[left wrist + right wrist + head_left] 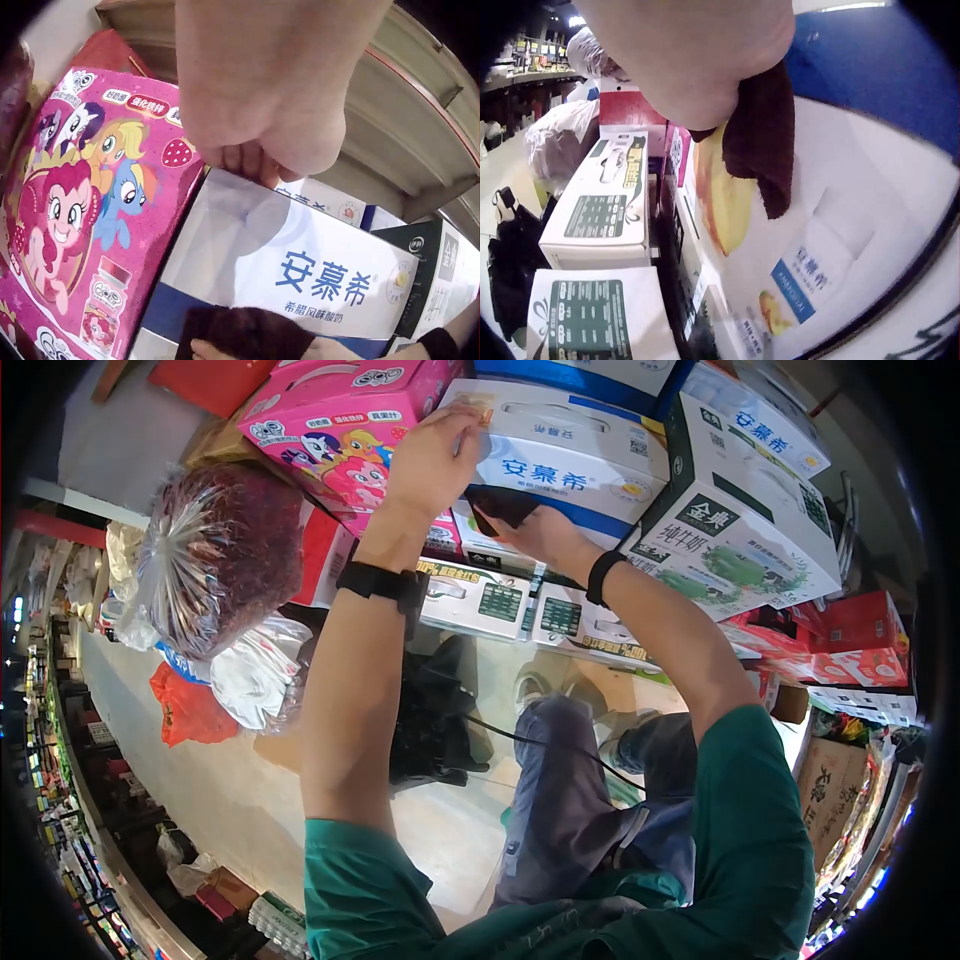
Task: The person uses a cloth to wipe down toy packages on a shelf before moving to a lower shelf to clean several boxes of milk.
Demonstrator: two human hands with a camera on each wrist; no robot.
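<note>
A white and blue yogurt carton (545, 460) with blue Chinese lettering lies before me, its front towards me. My left hand (432, 458) grips its upper left corner, fingers bent over the top edge in the left wrist view. At the carton's lower front, my right hand (552, 542) holds a dark brown cloth (761, 142), which is bunched in the fingers. The cloth hangs against a white face printed with yellow fruit in the right wrist view. Part of the right hand's fingers is hidden by the cloth.
A pink pony-print carton (345, 445) stands left of the yogurt carton, white and green milk cartons (735, 510) to the right. Low white boxes (475, 600) sit below. A bag of dark red dried goods (225, 550) is at left. Metal shelving (420, 97) rises behind.
</note>
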